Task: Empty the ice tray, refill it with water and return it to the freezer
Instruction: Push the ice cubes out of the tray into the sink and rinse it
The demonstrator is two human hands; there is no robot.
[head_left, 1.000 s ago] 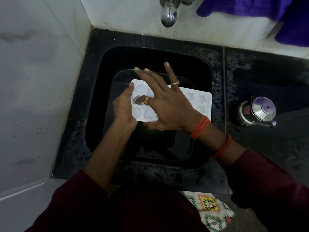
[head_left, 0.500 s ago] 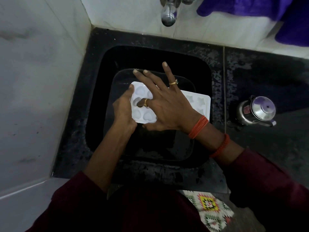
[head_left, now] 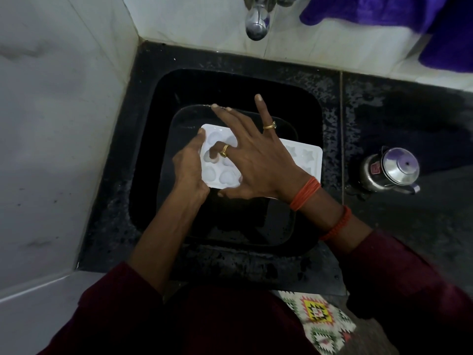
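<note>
A white ice tray [head_left: 304, 157] with heart and star moulds is held level over a black sink [head_left: 158, 103]. My left hand [head_left: 188, 165] grips the tray's left end, thumb on the rim. My right hand [head_left: 253, 160] lies across the tray's middle with fingers spread; its ringed index finger is bent down into one mould at the left end. A dark square dish [head_left: 279, 226] sits in the sink under the tray. The tray's middle is hidden by my right hand.
A chrome tap [head_left: 256, 24] juts out from the white tiled wall above the sink. A small steel jug [head_left: 391, 170] stands on the black counter at the right. Purple cloth [head_left: 384, 11] hangs at the upper right. White walls close off the left.
Both hands and the tray have stayed almost where they were. My right index finger has kept working in the same left-end mould.
</note>
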